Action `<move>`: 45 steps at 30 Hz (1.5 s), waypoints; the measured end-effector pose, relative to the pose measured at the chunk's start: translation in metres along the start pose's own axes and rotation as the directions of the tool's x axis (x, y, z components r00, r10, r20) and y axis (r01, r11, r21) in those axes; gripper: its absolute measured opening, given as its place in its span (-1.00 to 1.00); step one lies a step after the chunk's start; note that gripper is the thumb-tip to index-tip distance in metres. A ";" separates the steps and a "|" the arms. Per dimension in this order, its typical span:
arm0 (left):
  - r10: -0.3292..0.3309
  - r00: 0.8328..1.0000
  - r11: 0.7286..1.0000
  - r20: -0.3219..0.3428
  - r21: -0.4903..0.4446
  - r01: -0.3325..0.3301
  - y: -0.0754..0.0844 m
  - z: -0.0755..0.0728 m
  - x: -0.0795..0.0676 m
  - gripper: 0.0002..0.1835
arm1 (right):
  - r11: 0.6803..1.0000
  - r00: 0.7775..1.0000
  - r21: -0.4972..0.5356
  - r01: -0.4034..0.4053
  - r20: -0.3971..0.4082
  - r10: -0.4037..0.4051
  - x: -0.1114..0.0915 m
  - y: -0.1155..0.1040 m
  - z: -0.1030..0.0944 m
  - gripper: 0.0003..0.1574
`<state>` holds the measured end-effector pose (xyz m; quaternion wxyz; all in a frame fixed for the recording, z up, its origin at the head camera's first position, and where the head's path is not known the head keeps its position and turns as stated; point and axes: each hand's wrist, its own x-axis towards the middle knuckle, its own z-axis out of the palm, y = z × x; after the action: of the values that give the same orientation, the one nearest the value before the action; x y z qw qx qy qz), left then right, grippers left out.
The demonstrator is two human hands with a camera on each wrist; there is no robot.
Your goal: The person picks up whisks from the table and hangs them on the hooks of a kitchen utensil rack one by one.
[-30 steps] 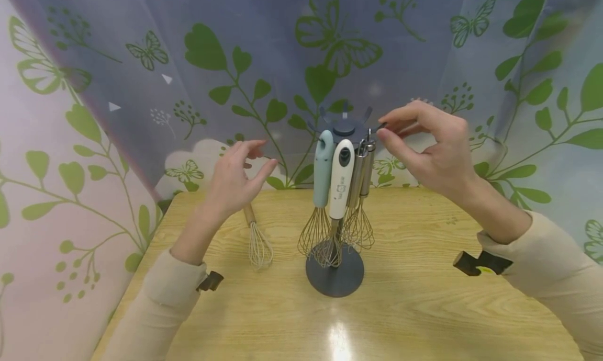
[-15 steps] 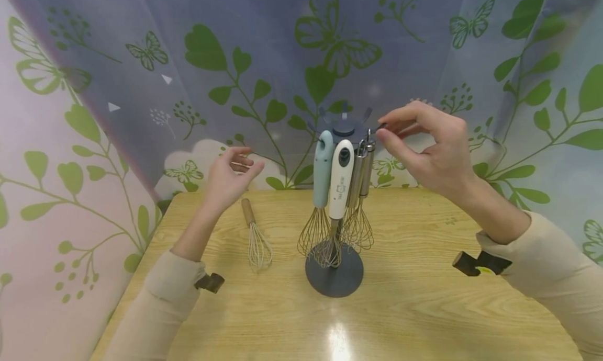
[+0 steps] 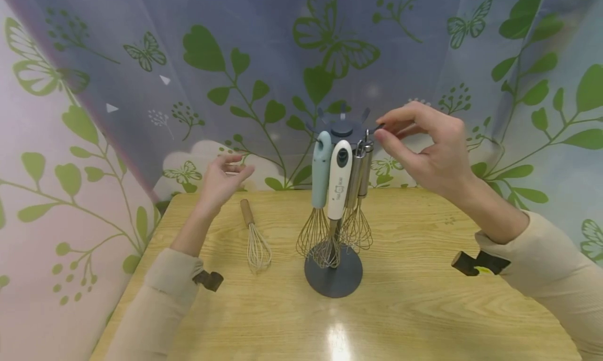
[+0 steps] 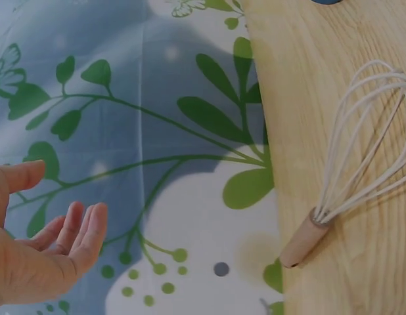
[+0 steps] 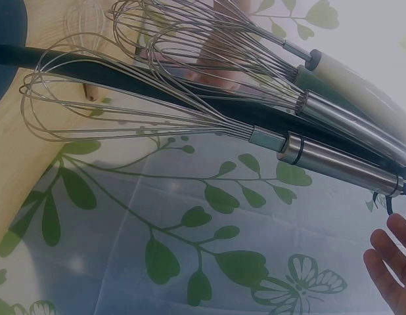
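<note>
A dark whisk stand (image 3: 333,277) bears several hanging whisks: a light blue-handled whisk (image 3: 321,167), a white-handled whisk (image 3: 339,178) and two steel-handled whisks (image 3: 365,167). At the top of the stand, my right hand (image 3: 431,141) pinches the tip of one hook between thumb and fingers, close to a steel handle. In the right wrist view, a steel whisk (image 5: 341,163) hangs by its loop near my fingers (image 5: 390,252). My left hand (image 3: 221,180) hovers off to the left with loosely bent fingers, holding nothing. Below it lies a wooden-handled whisk (image 3: 256,240).
The light wooden table (image 3: 424,308) carries the stand and the loose whisk. Behind its far edge hangs a curtain (image 3: 264,42) printed with green leaves and butterflies. A pink panel of the same pattern (image 3: 28,141) closes off the left side.
My left hand has drawn away to the left and slightly down, away from the stand, uncovering the wooden handle. My right hand stays at the hook, and the whisks hang as before.
</note>
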<state>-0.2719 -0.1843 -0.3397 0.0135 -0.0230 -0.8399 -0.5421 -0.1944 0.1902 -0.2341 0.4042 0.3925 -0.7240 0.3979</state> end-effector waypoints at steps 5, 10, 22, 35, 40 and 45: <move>-0.069 0.997 0.997 0.014 -0.039 0.070 -0.011 -0.001 0.007 -0.27 | 1.000 1.000 0.000 0.001 -0.001 -0.001 0.000 0.000 0.000 -0.81; -0.126 0.991 0.988 0.042 -0.082 0.129 -0.023 -0.002 0.013 -0.23 | 1.000 1.000 -0.002 -0.004 0.001 0.004 0.000 0.000 0.000 -0.83; -0.228 0.971 0.968 0.078 -0.091 0.234 -0.054 -0.001 0.025 -0.17 | 1.000 1.000 -0.007 -0.010 -0.001 0.010 -0.001 0.000 -0.001 -0.84; -0.309 0.948 0.945 0.073 -0.092 0.315 -0.093 0.007 0.032 -0.18 | 1.000 1.000 0.000 0.006 0.001 -0.006 0.000 0.001 -0.001 -0.78; -0.327 0.942 0.937 0.078 -0.104 0.334 -0.103 0.007 0.031 -0.16 | 1.000 1.000 -0.004 0.006 0.004 -0.006 0.000 0.001 -0.001 -0.78; -0.363 0.926 0.922 0.105 -0.102 0.374 -0.112 0.005 0.031 -0.18 | 1.000 1.000 -0.005 0.009 0.005 -0.009 0.000 0.001 -0.001 -0.75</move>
<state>-0.3086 -0.2252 -0.4422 -0.1256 0.1118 -0.7947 -0.5832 -0.1952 0.1915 -0.2346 0.4052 0.3958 -0.7241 0.3935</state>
